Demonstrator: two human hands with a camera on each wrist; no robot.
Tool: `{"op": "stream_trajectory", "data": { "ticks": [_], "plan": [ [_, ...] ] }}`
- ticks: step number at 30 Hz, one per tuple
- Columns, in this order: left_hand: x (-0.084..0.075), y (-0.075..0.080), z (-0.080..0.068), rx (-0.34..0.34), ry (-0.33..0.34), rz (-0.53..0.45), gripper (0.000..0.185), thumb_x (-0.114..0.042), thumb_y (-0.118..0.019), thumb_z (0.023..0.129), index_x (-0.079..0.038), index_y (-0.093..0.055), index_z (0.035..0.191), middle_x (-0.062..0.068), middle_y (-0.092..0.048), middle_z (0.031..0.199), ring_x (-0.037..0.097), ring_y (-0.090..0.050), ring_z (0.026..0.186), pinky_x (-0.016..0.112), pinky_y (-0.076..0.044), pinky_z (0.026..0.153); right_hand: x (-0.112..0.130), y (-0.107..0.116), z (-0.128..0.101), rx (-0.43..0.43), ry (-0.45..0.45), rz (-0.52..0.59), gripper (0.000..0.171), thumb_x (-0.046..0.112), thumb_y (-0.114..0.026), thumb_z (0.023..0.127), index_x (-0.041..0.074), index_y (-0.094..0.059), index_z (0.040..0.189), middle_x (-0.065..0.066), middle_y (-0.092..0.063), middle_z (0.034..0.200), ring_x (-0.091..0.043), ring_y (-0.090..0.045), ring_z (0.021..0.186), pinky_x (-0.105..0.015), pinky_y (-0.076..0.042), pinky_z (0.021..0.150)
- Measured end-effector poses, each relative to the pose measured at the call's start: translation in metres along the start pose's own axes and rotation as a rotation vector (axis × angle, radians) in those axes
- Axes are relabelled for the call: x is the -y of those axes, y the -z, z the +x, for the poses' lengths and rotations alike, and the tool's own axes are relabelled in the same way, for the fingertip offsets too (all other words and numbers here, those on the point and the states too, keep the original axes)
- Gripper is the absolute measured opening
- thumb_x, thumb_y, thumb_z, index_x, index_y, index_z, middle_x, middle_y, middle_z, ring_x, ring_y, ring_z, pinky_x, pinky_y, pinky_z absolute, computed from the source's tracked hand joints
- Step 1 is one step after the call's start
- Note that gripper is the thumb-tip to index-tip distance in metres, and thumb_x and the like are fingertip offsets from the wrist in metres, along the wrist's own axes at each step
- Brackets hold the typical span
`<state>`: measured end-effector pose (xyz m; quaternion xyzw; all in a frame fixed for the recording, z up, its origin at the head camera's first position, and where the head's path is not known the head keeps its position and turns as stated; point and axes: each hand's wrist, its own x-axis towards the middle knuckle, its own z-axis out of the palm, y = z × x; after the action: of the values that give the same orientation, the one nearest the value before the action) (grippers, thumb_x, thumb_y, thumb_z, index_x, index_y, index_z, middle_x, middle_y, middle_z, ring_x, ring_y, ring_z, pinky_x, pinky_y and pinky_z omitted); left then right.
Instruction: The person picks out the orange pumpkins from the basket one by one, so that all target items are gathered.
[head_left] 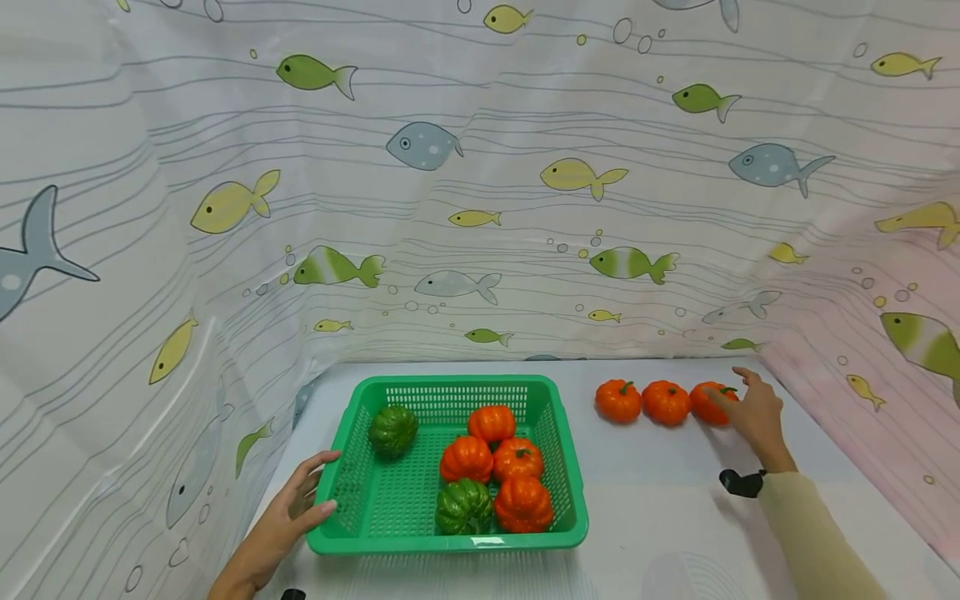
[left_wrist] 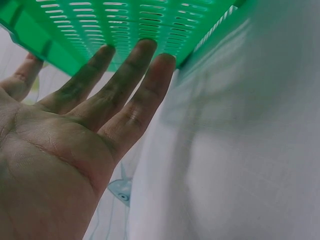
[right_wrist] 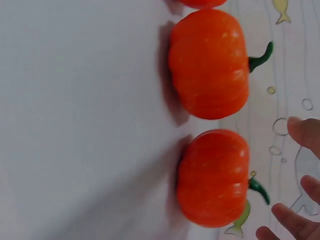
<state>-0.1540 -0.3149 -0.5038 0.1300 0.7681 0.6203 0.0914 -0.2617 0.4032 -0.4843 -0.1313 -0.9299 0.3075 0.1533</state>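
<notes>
My left hand (head_left: pixel 288 508) touches the left side of a green plastic basket (head_left: pixel 450 543), fingers extended. In the left wrist view the fingertips (left_wrist: pixel 162 62) lie against the slotted wall (left_wrist: pixel 125 25). Over the rightmost of three orange mini pumpkins on the table my right hand (head_left: pixel 756 412) hovers with its fingers spread, covering part of that pumpkin (head_left: pixel 708 410). The right wrist view shows fingers (right_wrist: pixel 295 220) beside the green stem of the nearest pumpkin (right_wrist: pixel 214 177), holding nothing. The other two are the middle pumpkin (head_left: pixel 666 403) and the left one (head_left: pixel 618 402).
Inside the basket, several orange pumpkins (head_left: pixel 523 504) cluster at the right with a green pumpkin (head_left: pixel 464 507) at the front. Another green pumpkin (head_left: pixel 393 431) sits back left. Behind the white table (head_left: pixel 637 508) hangs a fish-print curtain (head_left: pixel 480 192), which also lines both sides.
</notes>
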Motion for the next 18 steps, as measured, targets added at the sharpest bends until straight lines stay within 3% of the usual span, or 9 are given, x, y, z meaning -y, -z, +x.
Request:
{"op": "stream_trajectory", "data": {
  "ticks": [6, 18],
  "plan": [
    [0.001, 0.001, 0.000, 0.003, -0.005, 0.009, 0.059, -0.011, -0.047, 0.100, -0.026, -0.021, 0.151, 0.010, -0.009, 0.156, 0.048, -0.007, 0.140, 0.076, -0.014, 0.099, 0.036, 0.009, 0.002, -0.054, 0.112, 0.028, 0.076, 0.042, -0.065, 0.089, -0.002, -0.036, 0.143, -0.035, -0.043, 0.132, -0.054, -0.037, 0.118, -0.069, -0.034, 0.093],
    [-0.002, 0.000, -0.002, -0.002, 0.005, 0.012, 0.059, -0.012, -0.048, 0.100, -0.026, -0.021, 0.151, 0.010, -0.009, 0.156, 0.050, -0.005, 0.139, 0.076, -0.012, 0.099, 0.120, 0.000, -0.014, 0.042, 0.255, 0.150, 0.069, 0.041, -0.062, 0.091, 0.008, -0.035, 0.145, -0.024, -0.047, 0.135, -0.043, -0.045, 0.120, -0.059, -0.043, 0.095]
  ]
}}
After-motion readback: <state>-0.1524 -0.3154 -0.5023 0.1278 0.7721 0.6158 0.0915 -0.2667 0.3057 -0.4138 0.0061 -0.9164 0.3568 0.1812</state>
